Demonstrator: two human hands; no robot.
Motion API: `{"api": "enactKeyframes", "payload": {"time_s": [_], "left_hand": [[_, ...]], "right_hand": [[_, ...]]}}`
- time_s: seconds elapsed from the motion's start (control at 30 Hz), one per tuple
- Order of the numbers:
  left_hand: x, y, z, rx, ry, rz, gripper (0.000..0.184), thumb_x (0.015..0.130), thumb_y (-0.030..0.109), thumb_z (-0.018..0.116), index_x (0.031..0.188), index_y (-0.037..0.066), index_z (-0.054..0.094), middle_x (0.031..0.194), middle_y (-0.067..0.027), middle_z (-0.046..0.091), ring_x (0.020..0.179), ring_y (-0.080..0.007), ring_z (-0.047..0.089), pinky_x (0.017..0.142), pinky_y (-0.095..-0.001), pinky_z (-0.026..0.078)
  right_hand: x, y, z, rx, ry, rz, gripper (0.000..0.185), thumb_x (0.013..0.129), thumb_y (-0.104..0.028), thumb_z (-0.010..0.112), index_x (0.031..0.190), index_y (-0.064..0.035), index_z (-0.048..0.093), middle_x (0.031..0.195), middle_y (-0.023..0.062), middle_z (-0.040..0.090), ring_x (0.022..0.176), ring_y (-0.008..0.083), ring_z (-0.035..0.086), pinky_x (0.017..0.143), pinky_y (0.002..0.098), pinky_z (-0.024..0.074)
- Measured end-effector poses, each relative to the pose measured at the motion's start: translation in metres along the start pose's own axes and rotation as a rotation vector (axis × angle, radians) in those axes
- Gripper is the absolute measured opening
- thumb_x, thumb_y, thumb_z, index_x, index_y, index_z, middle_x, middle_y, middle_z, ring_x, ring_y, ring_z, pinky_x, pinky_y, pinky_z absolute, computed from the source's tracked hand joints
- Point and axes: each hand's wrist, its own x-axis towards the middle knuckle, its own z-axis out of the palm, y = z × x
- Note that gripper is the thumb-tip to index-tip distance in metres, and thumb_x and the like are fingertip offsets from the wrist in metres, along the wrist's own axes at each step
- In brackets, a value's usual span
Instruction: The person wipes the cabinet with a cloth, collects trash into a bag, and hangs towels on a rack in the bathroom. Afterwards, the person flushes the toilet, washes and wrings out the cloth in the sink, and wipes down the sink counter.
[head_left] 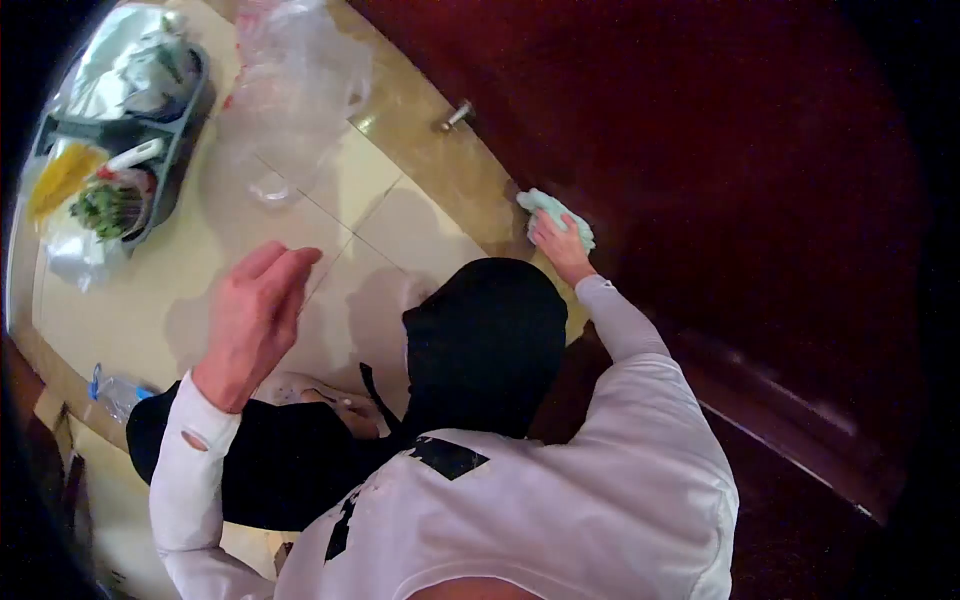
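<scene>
My right hand (566,250) gripped the pale green cloth (543,201) at the edge of the dark red panel (740,190). Wiping well there, I judged, called for flat, even pressure along that edge (minding the metal fitting (457,116) just beside it). My left hand (255,315), well apart from the panel, hung curled; whether it held anything, I couldn't tell.

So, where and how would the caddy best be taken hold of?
Probably by the bar across the middle of the caddy, from above, with the left hand, which is nearer; the right hand is on the cloth. Things crowd both sides, while the bar's top looks largely uncovered. Whether it is a true carrying handle is hard to tell.
</scene>
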Motion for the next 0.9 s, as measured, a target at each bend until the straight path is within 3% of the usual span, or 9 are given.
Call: {"api": "enactKeyframes", "payload": {"time_s": [0.23, 0.3, 0.4, 0.43, 0.6, 0.73, 0.77, 0.87, 0.9], "left_hand": [[-0.009, -0.015, 0.012, 0.077, -0.079, -0.244, 0.018, 0.077, -0.004, 0.052, 0.091, 0.002, 0.06, 0.072, -0.0125, 0.052, 0.062, -0.026, 0.054, 0.054, -0.0307, 0.041], [-0.013, -0.022, 0.016, 0.057, -0.076, -0.252, 0.017, 0.077, -0.005, 0.052, 0.091, 0.001, 0.06, 0.071, -0.0121, 0.052, 0.062, -0.0245, 0.054, 0.055, -0.0292, 0.041], [-0.013, -0.023, 0.022, 0.022, -0.126, -0.336, 0.018, 0.079, -0.006, 0.049, 0.094, -0.001, 0.059, 0.069, -0.0102, 0.049, 0.063, -0.0197, 0.052, 0.06, -0.0271, 0.041], [-0.012, -0.023, 0.026, 0.016, -0.136, -0.344, 0.018, 0.079, -0.006, 0.049, 0.094, -0.001, 0.059, 0.069, -0.0102, 0.049, 0.063, -0.0197, 0.052, 0.06, -0.0271, 0.041], [-0.014, -0.03, 0.041, 0.048, -0.149, -0.378, 0.018, 0.078, -0.006, 0.05, 0.093, -0.001, 0.059, 0.069, -0.0101, 0.049, 0.062, -0.02, 0.051, 0.059, -0.0266, 0.04], [-0.013, -0.028, 0.029, -0.007, -0.153, -0.291, 0.017, 0.078, -0.004, 0.051, 0.092, 0.0, 0.059, 0.07, -0.0113, 0.051, 0.062, -0.0215, 0.053, 0.058, -0.0278, 0.041], [-0.01, -0.024, 0.027, -0.001, -0.134, -0.285, 0.017, 0.078, -0.004, 0.051, 0.092, 0.0, 0.059, 0.07, -0.0113, 0.051, 0.062, -0.0215, 0.053, 0.058, -0.0278, 0.041], [-0.003, -0.012, 0.026, -0.033, -0.087, -0.243, 0.018, 0.078, -0.006, 0.051, 0.092, 0.001, 0.06, 0.07, -0.012, 0.053, 0.06, -0.0233, 0.053, 0.056, -0.029, 0.041], [-0.002, -0.009, 0.023, -0.034, -0.078, -0.239, 0.018, 0.078, -0.006, 0.051, 0.092, 0.001, 0.06, 0.07, -0.012, 0.053, 0.06, -0.0233, 0.053, 0.056, -0.029, 0.041]], "right_hand": [[-0.179, -0.069, 0.122, 0.345, -0.12, 0.413, 0.035, 0.072, -0.014, 0.056, 0.107, -0.0178, 0.054, 0.118, -0.0021, 0.05, 0.123, 0.0192, 0.034, 0.086, 0.053, 0.0339], [-0.238, -0.092, 0.164, 1.27, 0.335, 1.161, 0.042, 0.074, -0.015, 0.056, 0.116, -0.0158, 0.051, 0.116, 0.0088, 0.053, 0.114, 0.0227, 0.044, 0.085, 0.049, 0.0374], [-0.279, -0.086, 0.175, 2.015, 0.76, 2.243, 0.038, 0.075, -0.023, 0.054, 0.112, -0.0145, 0.053, 0.112, 0.0075, 0.055, 0.109, 0.0235, 0.047, 0.083, 0.0482, 0.0395], [-0.285, -0.08, 0.182, 2.163, 0.89, 2.404, 0.038, 0.075, -0.026, 0.054, 0.111, -0.014, 0.054, 0.11, 0.0071, 0.056, 0.108, 0.0237, 0.048, 0.083, 0.0479, 0.0401], [-0.238, -0.066, 0.23, 2.648, 1.175, 2.352, 0.04, 0.077, -0.04, 0.052, 0.104, -0.0118, 0.058, 0.104, 0.0051, 0.06, 0.099, 0.025, 0.053, 0.08, 0.0465, 0.0436], [-0.136, -0.07, 0.231, 3.267, 1.232, 1.9, 0.048, 0.078, -0.052, 0.05, 0.099, -0.0101, 0.062, 0.098, 0.0034, 0.063, 0.093, 0.026, 0.058, 0.078, 0.0454, 0.0464], [-0.098, -0.071, 0.23, 3.284, 1.236, 1.858, 0.048, 0.078, -0.052, 0.05, 0.099, -0.0101, 0.062, 0.098, 0.0034, 0.063, 0.093, 0.026, 0.058, 0.078, 0.0454, 0.0464], [0.034, -0.098, 0.179, 1.65, 0.853, 1.465, 0.042, 0.084, -0.044, 0.046, 0.098, -0.0076, 0.059, 0.102, 0.0085, 0.061, 0.099, 0.0271, 0.055, 0.083, 0.0436, 0.0443], [0.052, -0.075, 0.15, 2.432, 1.289, 1.803, 0.042, 0.085, -0.043, 0.044, 0.105, -0.0078, 0.055, 0.11, 0.0094, 0.057, 0.105, 0.0294, 0.05, 0.086, 0.0478, 0.0407]]}}
